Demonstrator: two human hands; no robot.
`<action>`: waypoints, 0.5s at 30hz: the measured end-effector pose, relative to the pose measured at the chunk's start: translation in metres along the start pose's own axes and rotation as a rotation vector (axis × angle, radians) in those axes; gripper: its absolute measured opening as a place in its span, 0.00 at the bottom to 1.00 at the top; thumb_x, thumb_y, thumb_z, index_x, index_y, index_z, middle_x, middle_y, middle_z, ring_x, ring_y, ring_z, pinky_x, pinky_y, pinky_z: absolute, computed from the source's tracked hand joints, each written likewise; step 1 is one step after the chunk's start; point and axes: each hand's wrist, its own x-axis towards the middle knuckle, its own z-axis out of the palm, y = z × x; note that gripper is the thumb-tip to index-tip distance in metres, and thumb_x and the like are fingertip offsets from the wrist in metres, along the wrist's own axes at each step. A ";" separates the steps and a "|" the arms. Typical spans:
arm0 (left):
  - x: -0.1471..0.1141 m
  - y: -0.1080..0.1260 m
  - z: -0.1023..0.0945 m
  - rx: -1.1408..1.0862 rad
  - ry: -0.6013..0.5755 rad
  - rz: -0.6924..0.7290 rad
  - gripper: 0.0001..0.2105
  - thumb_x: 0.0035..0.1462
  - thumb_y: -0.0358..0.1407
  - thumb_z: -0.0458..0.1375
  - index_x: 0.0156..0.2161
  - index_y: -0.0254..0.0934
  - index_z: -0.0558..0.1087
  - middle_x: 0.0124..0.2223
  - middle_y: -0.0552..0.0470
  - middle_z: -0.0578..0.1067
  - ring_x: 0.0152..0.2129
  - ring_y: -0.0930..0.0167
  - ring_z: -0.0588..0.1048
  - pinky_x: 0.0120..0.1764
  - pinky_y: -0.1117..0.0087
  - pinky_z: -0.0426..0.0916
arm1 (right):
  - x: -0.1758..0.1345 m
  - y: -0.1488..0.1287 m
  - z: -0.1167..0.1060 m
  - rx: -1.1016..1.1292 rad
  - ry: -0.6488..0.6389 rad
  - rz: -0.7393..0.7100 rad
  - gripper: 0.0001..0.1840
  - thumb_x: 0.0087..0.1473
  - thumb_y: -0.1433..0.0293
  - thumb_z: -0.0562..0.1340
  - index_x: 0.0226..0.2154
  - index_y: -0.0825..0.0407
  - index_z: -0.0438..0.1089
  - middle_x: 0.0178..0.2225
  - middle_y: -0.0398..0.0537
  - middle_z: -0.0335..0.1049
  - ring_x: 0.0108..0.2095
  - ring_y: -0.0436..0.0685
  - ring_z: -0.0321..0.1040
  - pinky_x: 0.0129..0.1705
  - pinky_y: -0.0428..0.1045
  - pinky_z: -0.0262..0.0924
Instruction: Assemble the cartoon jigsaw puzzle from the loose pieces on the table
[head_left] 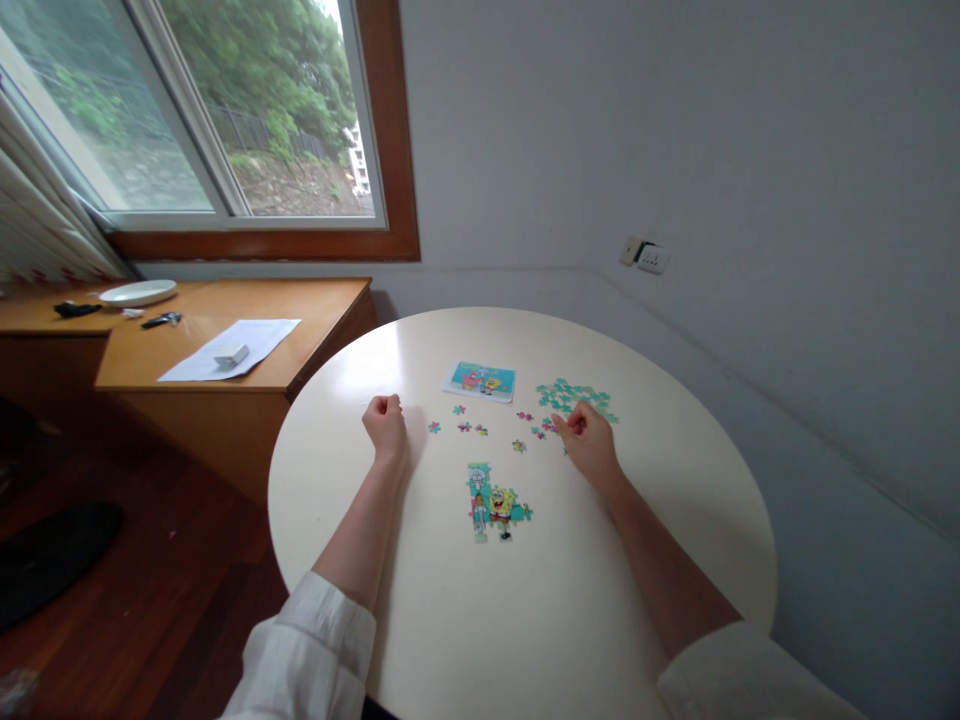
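My left hand (385, 424) rests on the table as a loose fist, left of the loose puzzle pieces, and no object shows in it. Over the right side of the pieces, my right hand (590, 442) has its fingers pinched together. Its fingertips are beside a pink and teal puzzle piece (548, 425); whether they grip a piece is hidden. Between my forearms lies a partly joined jigsaw puzzle (499, 506) with a teal squid figure and a yellow sponge figure. Several loose puzzle pieces (465, 427) are scattered above it. A picture card (482, 382) lies farther back.
A spread of teal puzzle pieces (574, 395) lies behind my right hand on the round white table (450, 640). At left stands a wooden desk (330, 310) with a white plate (139, 293), paper (259, 340) and a small white box (232, 355). A wall socket (652, 259) is at right.
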 end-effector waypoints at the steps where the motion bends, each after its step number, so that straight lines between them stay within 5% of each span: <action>1: 0.000 0.000 0.000 0.001 0.000 0.001 0.09 0.43 0.35 0.52 0.17 0.36 0.58 0.16 0.60 0.58 0.15 0.78 0.58 0.20 0.76 0.53 | 0.000 0.000 0.000 -0.001 0.000 -0.006 0.16 0.40 0.63 0.59 0.16 0.49 0.49 0.13 0.34 0.46 0.16 0.46 0.45 0.20 0.44 0.43; 15: 0.002 -0.003 0.000 0.003 0.001 0.002 0.09 0.43 0.35 0.52 0.17 0.36 0.58 0.16 0.59 0.59 0.15 0.78 0.58 0.20 0.76 0.53 | 0.000 0.002 -0.001 -0.009 0.003 -0.072 0.16 0.42 0.64 0.57 0.16 0.49 0.48 0.14 0.34 0.44 0.17 0.46 0.44 0.21 0.44 0.43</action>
